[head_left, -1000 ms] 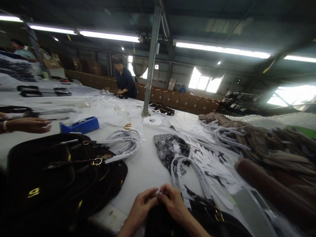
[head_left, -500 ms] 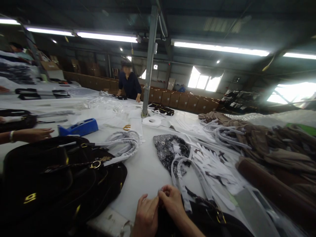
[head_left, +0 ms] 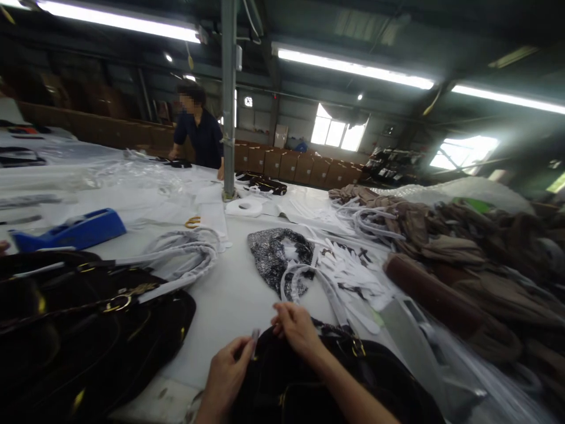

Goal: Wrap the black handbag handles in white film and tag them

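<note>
A dark handbag [head_left: 388, 365] with gold fittings lies in front of me at the bottom. At its left edge, my left hand [head_left: 226, 368] pinches a small translucent strip [head_left: 255, 343] between thumb and fingertips. My right hand [head_left: 296, 331] is closed in a pinch above the bag's upper edge; what its fingers hold, if anything, is too small to make out. Behind that hand, a white-wrapped handle [head_left: 339, 294] rises from the bag in a loop. Left of my hands lies another dark bag [head_left: 145, 335] with a gold ring and wrapped handles [head_left: 194, 259].
A blue tape dispenser [head_left: 75, 231] stands at the left. Patterned dark cloth [head_left: 265, 253], white strips [head_left: 353, 271] and a white roll [head_left: 243, 206] lie ahead. Brown bags [head_left: 459, 247] pile up on the right. A post [head_left: 229, 106] rises mid-table, with a person [head_left: 198, 135] beside it.
My hands have moved apart, the left one going down and left with the strip. The view has turned right, and more of the handbag shows. The person by the post has turned their head.
</note>
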{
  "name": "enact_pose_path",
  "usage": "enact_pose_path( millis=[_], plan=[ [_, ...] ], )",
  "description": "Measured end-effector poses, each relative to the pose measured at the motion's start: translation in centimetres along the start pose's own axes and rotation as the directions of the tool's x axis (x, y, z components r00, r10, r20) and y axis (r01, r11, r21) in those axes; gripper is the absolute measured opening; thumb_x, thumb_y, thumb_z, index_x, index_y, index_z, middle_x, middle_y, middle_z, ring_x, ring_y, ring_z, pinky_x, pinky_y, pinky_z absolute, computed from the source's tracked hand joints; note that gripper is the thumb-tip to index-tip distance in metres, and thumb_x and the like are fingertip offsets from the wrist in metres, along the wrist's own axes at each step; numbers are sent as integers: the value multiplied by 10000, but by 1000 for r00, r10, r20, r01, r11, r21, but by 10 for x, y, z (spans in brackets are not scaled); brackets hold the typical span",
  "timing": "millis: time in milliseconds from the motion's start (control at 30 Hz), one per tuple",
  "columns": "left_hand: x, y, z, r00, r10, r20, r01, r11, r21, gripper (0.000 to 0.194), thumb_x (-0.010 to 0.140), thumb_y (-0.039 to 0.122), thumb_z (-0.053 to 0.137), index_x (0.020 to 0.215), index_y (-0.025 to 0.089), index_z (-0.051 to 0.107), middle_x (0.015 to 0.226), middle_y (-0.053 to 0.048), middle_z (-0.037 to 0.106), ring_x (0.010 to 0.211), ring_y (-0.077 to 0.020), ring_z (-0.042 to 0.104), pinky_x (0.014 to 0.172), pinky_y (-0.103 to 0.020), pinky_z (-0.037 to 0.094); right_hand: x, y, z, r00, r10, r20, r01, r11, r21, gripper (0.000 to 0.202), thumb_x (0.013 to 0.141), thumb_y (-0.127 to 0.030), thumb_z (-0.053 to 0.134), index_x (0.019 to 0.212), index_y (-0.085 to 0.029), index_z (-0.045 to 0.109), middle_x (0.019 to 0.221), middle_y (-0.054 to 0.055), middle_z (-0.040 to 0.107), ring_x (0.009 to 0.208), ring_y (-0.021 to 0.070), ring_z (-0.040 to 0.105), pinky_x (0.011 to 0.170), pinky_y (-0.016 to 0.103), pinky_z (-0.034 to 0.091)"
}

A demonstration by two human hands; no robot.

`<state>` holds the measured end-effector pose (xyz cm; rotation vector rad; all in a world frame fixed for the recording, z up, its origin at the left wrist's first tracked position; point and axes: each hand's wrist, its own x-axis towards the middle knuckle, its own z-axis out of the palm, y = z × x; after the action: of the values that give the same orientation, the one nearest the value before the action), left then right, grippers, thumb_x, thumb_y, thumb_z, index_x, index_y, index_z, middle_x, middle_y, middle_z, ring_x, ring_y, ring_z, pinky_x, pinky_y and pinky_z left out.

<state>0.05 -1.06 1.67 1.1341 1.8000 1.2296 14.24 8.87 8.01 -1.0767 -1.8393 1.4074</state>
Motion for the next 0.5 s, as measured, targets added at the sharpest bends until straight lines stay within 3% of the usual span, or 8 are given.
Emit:
enact_pose_path(
  millis=[67, 133, 233, 300, 333, 400, 467, 500],
  plan=[
    [-2, -2, 6, 1000, 5, -11, -4, 995, 95, 315, 828, 483, 469, 768, 207, 609, 655, 27, 618, 661, -167, 569, 631, -227, 423, -13, -11, -20, 998, -63, -30, 58, 989, -133, 309, 848, -406, 520, 1031, -179, 623, 704, 12, 650, 592, 138, 578, 581, 242, 432],
    [-1, -3, 10, 1000, 24, -18, -20, 985, 170, 271, 828, 437, 463, 733, 208, 572, 616, 35, 572, 626, -155, 541, 615, -232, 408, -33, -13, -25, 981, -146, 127, 185, 899, -396, 248, 817, -405, 592, 956, -212, 659, 681, 0, 652, 612, 149, 576, 605, 250, 417],
    [5, -8, 9, 999, 19, 29, -24, 980, 195, 254, 811, 424, 475, 724, 204, 567, 604, 35, 557, 611, -153, 544, 605, -242, 419, -61, 3, -5, 901, -124, 416, 391, 649, -653, 317, 674, -461, 738, 820, -187, 674, 806, 67, 687, 741, 239, 612, 637, 294, 443],
    [9, -12, 1, 997, 10, 82, -20, 992, 121, 318, 771, 461, 522, 901, 180, 600, 655, 19, 605, 654, -172, 587, 657, -262, 465, -70, 16, 12, 890, -94, 446, 423, 538, -729, 280, 672, -372, 749, 845, -165, 675, 879, 109, 688, 814, 278, 616, 666, 316, 462],
    [9, -14, -4, 997, 4, 71, -9, 998, 66, 447, 738, 485, 549, 1036, 153, 579, 737, -10, 648, 716, -193, 617, 706, -283, 491, -72, 21, 18, 898, -97, 430, 411, 536, -737, 233, 698, -329, 724, 856, -164, 678, 889, 113, 689, 829, 277, 618, 680, 317, 467],
    [3, -12, -13, 996, -26, -86, 27, 999, 17, 721, 665, 541, 579, 1237, 115, 475, 1005, -100, 670, 881, -249, 637, 789, -345, 517, -73, 22, 19, 930, -129, 345, 342, 650, -679, 149, 744, -285, 677, 852, -184, 695, 867, 86, 699, 827, 244, 627, 707, 294, 469],
    [-9, -6, -14, 964, -84, -252, 88, 996, 2, 766, 627, 577, 583, 1254, 150, 480, 1196, -128, 610, 967, -287, 626, 792, -380, 537, -73, 15, 11, 967, -138, 213, 230, 833, -503, 113, 746, -241, 675, 844, -206, 717, 836, 46, 712, 800, 197, 640, 710, 244, 465],
    [-16, -2, -10, 949, -114, -293, 116, 993, -10, 711, 624, 583, 585, 1207, 181, 528, 1194, -109, 620, 942, -290, 637, 764, -381, 551, -74, 11, 6, 981, -128, 148, 177, 904, -390, 117, 731, -202, 684, 840, -213, 727, 826, 28, 717, 788, 175, 644, 702, 217, 460]
  ],
)
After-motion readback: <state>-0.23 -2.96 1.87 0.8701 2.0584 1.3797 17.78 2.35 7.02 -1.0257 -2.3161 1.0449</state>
